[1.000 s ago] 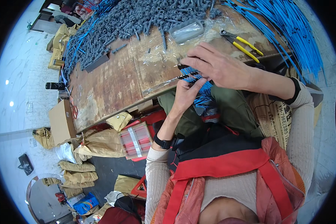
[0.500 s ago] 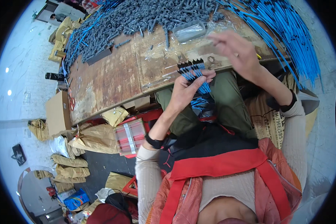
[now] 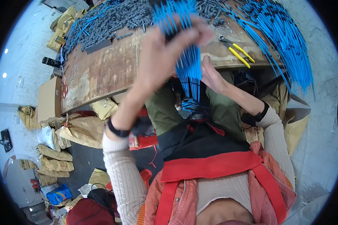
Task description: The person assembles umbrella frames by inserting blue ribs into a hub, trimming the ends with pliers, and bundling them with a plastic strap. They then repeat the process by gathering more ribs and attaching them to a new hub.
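Observation:
A bundle of thin blue tubes with black ends (image 3: 190,65) hangs in front of me, its top raised over the table. My left hand (image 3: 165,52) is wrapped round the upper part of the bundle, blurred by motion. Close against the bundle's lower right side is my right hand (image 3: 215,78), thumb stretched up and apart; its other fingers are partly hidden. Further blue tubes (image 3: 191,105) show low down between my knees. Right of the bundle, pliers with yellow handles (image 3: 241,54) lie on the table.
A wooden table (image 3: 101,77) carries a big heap of grey plastic parts (image 3: 120,17) along its far side. A large pile of blue tubes (image 3: 289,45) overhangs its right end. Red-handled scissors (image 3: 65,90) hang at the left edge, by a cardboard box (image 3: 50,98) and paper sacks (image 3: 82,131).
My left hand has risen up and left with the bundle, now showing far more of the tubes. My right hand has come down from over the table to the bundle, uncovering the pliers.

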The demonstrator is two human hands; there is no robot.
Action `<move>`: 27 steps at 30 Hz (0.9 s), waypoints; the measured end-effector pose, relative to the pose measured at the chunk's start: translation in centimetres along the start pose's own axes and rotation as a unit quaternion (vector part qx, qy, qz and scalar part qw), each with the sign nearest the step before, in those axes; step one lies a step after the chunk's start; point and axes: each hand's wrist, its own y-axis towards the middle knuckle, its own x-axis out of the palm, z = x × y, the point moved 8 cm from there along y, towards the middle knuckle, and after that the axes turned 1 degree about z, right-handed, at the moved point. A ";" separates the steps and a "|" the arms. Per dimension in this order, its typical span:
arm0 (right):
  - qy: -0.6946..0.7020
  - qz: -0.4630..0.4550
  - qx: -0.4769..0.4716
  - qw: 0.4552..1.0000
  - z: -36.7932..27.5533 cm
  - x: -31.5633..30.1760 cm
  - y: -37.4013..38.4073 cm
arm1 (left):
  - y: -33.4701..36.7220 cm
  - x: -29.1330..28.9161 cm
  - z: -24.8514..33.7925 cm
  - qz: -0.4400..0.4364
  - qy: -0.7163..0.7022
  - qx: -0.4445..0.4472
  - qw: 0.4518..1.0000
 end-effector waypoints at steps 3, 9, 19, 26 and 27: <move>0.049 0.009 0.022 0.999 3.2 -0.1 -0.7 | -7.5 1.0 -1.3 -0.015 0.042 -0.021 0.999; 0.156 -0.100 0.083 0.979 9.7 -1.6 -1.5 | -8.7 -0.9 -5.6 -0.045 0.073 -0.044 0.995; 0.145 -0.039 0.124 0.981 7.3 -1.7 0.1 | -9.6 -0.5 -7.1 -0.071 0.070 -0.014 0.995; 0.059 0.069 0.113 0.990 12.8 -6.9 -2.8 | -11.3 1.5 -16.0 -0.093 0.093 -0.089 0.987; 0.007 0.094 0.095 0.991 10.8 -6.7 -3.3 | -10.7 1.1 -16.4 -0.064 0.022 -0.123 0.990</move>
